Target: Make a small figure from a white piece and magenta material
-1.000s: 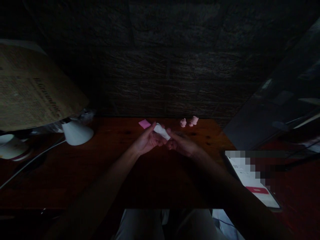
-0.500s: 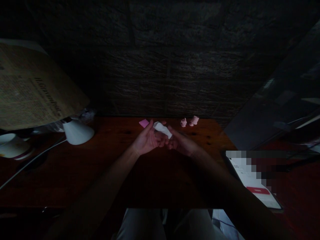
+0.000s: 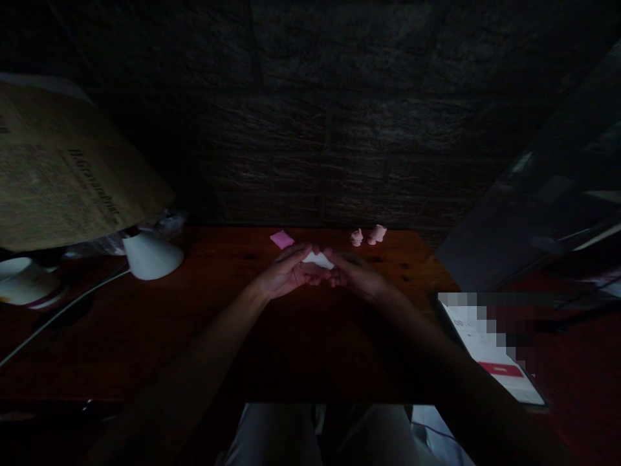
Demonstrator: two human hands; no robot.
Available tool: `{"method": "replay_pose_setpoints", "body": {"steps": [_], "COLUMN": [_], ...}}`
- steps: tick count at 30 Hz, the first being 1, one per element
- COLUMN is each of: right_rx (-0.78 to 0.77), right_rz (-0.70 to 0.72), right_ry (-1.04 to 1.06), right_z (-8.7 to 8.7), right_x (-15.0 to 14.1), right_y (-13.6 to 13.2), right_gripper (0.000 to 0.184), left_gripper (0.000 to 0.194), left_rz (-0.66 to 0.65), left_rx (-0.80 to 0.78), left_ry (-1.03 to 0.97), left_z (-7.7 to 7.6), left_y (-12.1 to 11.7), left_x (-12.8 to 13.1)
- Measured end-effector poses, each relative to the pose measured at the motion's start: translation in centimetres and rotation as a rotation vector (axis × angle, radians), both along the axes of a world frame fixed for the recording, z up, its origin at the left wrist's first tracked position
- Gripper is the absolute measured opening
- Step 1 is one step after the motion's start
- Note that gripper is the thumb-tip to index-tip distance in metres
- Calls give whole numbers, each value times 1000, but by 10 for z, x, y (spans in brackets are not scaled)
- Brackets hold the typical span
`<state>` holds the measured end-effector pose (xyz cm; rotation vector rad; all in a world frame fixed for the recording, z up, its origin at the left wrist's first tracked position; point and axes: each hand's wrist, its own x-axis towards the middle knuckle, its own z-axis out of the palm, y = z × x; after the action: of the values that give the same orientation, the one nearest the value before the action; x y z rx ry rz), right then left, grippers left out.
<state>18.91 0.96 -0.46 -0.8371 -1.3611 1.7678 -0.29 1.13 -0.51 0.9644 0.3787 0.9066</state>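
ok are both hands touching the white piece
Touching. The head view shows the white piece pinched between them: the left hand grips its left end, the right hand its right end, no gap showing.

I count 1 white piece [image 3: 318,260]; 1 pink square [image 3: 282,240]; 2 pale clumps [image 3: 356,239]; 1 lamp [image 3: 92,171]; 1 cup [image 3: 22,282]; 1 screen [image 3: 488,349].

Both forearms [image 3: 213,343] angled inward; the left hand [image 3: 286,273] and right hand [image 3: 358,274] faced each other closely, fingers [image 3: 313,280] curled, thumbs [image 3: 297,254] uppermost.
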Motion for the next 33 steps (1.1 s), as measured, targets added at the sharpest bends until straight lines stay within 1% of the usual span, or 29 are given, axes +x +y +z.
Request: {"method": "replay_pose_setpoints", "body": {"steps": [5,8,13,16,18,22,25,28,30,33], "right_rx": [-36,-62,-82,-90,-80,-46,-30,-34,-39,-33], "right_rz": [-16,-25,-27,-17,-11,6,20,36,32,28], "right_ry": [51,82,70,73,93,129,138,153,153,145], "right_z": [2,1,-2,-3,-3,-5,-5,-3,-1,0], "right_x": [0,-1,-1,-1,0,-1,-2,-4,-6,-7], "right_y": [-1,-1,0,1,1,1,0,-3,-5,-7], "right_gripper": [58,56,55,53,52,53,53,54,54,56], "left_gripper": [34,33,29,31,35,53,59,65,69,64], "left_rz": [-21,-3,54,58,45,7,-34,-69,-51,20], "left_rx": [-69,-87,-96,-115,-98,-52,-40,-9,25,59], "left_ry": [-58,-69,-14,5,1,5,19,77,119,148], "left_z": [6,9,7,4,4,2,0,-4,-5,-4], "left_y": [-2,-3,-2,-1,0,-1,-1,1,2,1], "left_x": [5,6,6,6,7,9,9,9,9,9]}}
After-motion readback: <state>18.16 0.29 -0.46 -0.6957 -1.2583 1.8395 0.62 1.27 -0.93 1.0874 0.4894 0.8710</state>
